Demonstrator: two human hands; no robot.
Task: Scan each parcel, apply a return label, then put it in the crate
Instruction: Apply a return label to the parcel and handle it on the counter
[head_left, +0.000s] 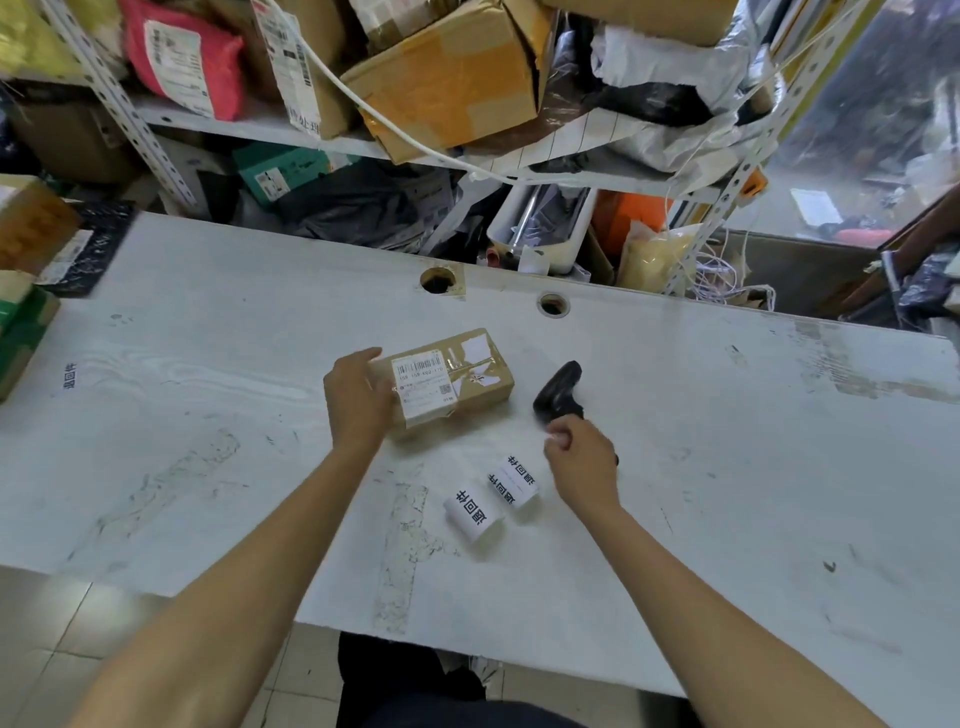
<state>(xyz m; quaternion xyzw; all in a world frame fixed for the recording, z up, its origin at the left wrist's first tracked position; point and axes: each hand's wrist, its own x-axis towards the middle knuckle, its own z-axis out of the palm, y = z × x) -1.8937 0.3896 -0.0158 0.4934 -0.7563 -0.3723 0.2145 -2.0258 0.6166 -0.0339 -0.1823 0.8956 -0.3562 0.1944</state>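
Parcel (447, 382) sits flat about mid-tabletop (208, 467), a small brown box with a white shipping label on top facing up. Left hand (358, 400) grips its near-left end, fingers curled round the edge. Right hand (582, 462) is just right of it, curled onto the handle of a black scanner (558, 392) lying on the tabletop beside the box; can't tell if it's actually lifted. Between the two arms, near the front edge, lie two white label rolls (491, 501) with black print, touching each other, close to the right hand.

Not much blocks the parcel itself. Two round cable holes (439, 280) sit near the far edge. At the far left, some stacked boxes (26, 270) and a dark mailer crowd the corner. Behind the tabletop a metal shelf (249, 124) is crammed: a pink mailer (182, 57), a taped-up carton (452, 78), grey and black bags, a white cable draped across. No crate that I can make out.
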